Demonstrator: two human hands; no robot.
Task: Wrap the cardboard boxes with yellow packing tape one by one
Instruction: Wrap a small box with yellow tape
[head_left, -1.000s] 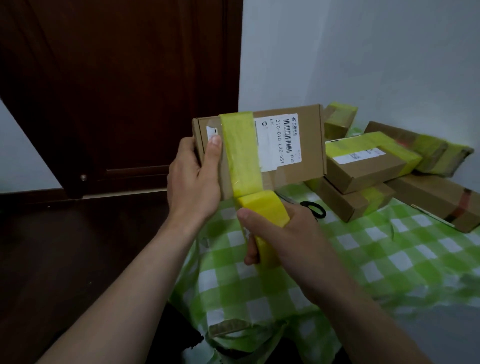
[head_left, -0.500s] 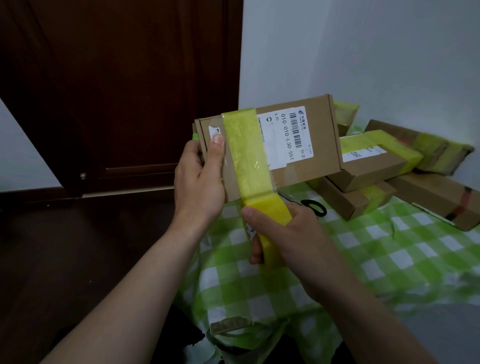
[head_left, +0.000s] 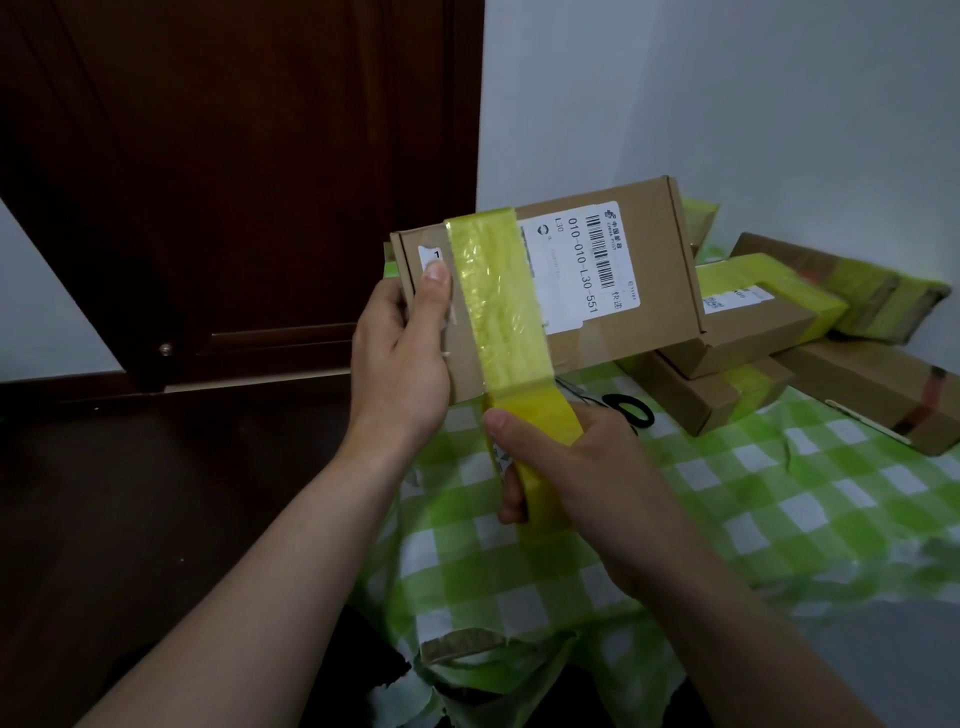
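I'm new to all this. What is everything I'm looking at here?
box: one, brown, held up
label: one, white, on the box
tape strip: one, yellow, across the box
roll: one, yellow, below the box
other boxes: about five, brown, mostly yellow-taped, piled at right
cloth: one, green-white check, under the pile
scissors: one, black, on cloth behind roll
door: one, dark brown, left
left hand: grips the box's left end
right hand: grips the roll

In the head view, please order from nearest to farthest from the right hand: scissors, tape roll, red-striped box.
1. The tape roll, held in the right hand.
2. The scissors, just beyond it.
3. The red-striped box, far right.
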